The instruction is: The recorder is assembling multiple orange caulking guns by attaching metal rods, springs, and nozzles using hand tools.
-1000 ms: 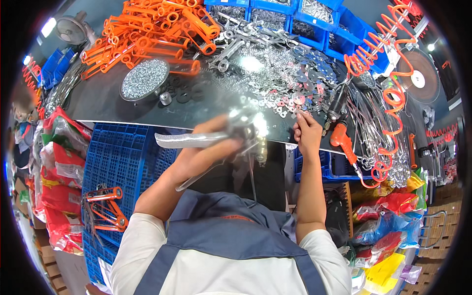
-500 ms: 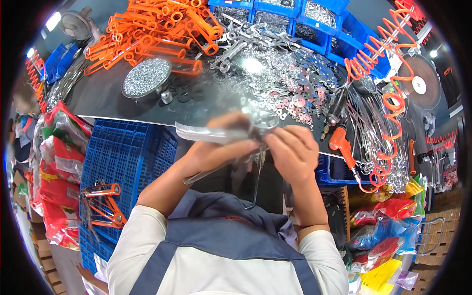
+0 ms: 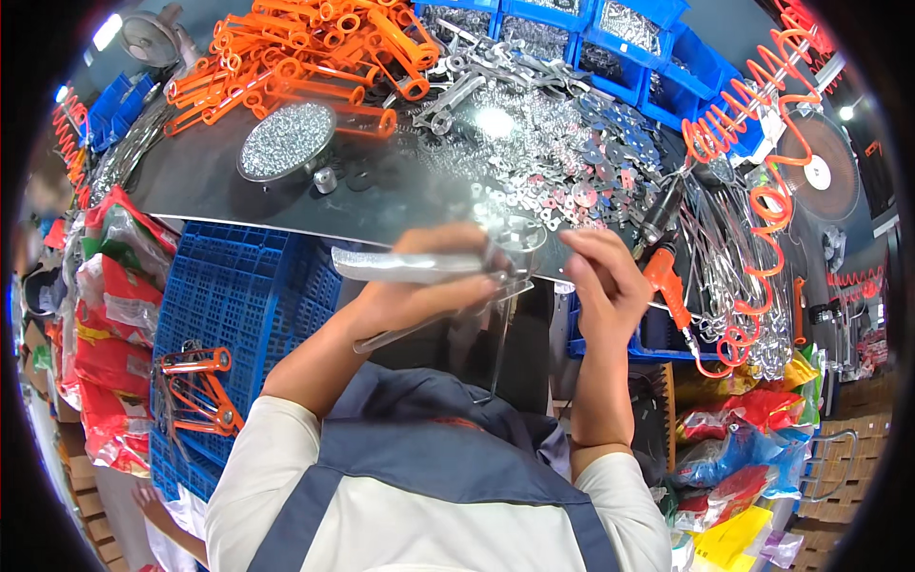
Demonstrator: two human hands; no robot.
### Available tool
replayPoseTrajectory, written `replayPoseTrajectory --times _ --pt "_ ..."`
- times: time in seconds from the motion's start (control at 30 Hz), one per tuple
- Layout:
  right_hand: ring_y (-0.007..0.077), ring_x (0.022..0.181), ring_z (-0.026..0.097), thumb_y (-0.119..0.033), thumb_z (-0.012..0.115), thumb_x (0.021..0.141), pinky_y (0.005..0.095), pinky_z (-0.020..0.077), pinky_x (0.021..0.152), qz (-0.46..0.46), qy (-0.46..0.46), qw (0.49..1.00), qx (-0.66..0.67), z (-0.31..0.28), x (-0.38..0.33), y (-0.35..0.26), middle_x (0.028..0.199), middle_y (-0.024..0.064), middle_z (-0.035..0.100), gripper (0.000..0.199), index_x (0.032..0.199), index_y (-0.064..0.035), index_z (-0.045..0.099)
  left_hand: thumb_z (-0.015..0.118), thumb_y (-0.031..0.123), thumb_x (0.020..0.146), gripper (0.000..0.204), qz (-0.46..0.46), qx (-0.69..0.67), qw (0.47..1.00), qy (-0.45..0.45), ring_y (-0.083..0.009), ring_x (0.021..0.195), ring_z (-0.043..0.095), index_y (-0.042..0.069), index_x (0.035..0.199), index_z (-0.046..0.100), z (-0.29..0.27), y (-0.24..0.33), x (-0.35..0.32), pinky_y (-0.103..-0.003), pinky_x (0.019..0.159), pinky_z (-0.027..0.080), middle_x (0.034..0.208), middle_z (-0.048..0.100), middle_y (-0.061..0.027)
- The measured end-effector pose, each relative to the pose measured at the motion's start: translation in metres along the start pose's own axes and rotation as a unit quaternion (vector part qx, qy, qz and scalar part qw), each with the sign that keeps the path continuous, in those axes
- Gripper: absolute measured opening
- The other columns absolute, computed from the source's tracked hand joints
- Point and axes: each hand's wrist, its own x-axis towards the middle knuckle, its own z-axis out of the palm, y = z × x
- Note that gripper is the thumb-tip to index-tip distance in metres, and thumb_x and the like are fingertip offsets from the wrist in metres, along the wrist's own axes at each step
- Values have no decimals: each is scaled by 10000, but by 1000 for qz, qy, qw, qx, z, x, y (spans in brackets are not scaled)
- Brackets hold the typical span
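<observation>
My left hand point(image 3: 419, 276), somewhat blurred, is wrapped round a silver metal gun handle point(image 3: 367, 265), which looks like a caulking-gun part. A thin curved lever point(image 3: 391, 336) of the same piece runs below the hand. At its right end, a blurred round metal part point(image 3: 518, 234) shows beyond my fingers. My right hand point(image 3: 610, 291) is raised just right of the handle, apart from it, with thumb and fingers spread; nothing shows between them. Close beyond both hands lie heaps of small metal plates point(image 3: 581, 195) and springs point(image 3: 443, 143) on the dark bench point(image 3: 205, 181).
Orange gun frames point(image 3: 286, 52) are piled far left, behind a round dish of small metal pieces point(image 3: 286, 141). Blue bins point(image 3: 610, 71) line the back. An orange air tool point(image 3: 667, 276) and coiled hose point(image 3: 767, 205) hang at right. Blue crates point(image 3: 224, 305) stand left.
My right hand has left the handle and moved a little right, its fingers opening. My left hand keeps its hold, almost in the same place.
</observation>
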Motion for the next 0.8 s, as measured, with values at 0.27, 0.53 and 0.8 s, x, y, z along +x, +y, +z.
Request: replayPoseTrajectory --times 0.27,0.53,0.8 --pt "127 928 560 -51 710 751 297 437 827 200 -157 923 289 23 9 13 997 31 596 273 1011 9 652 658 107 833 190 14 -14 997 81 -87 757 603 25 975 561 16 0 1 -222 556 457 881 621 -68" --pt "162 888 603 -73 741 723 325 491 800 247 -140 875 394 23 -7 8 956 68 639 340 1036 -5 628 675 84 761 151 143 191 971 -11 -180 746 536 29 863 579 4 -8 7 -311 654 428 833 580 -69" --pt "138 965 578 -120 729 774 301 440 872 277 -52 895 346 20 -63 50 1022 68 634 315 1056 -13 639 627 79 781 153 18 73 997 -27 -188 735 556 4 913 616 14 -36 -7 -306 637 431 870 580 -103"
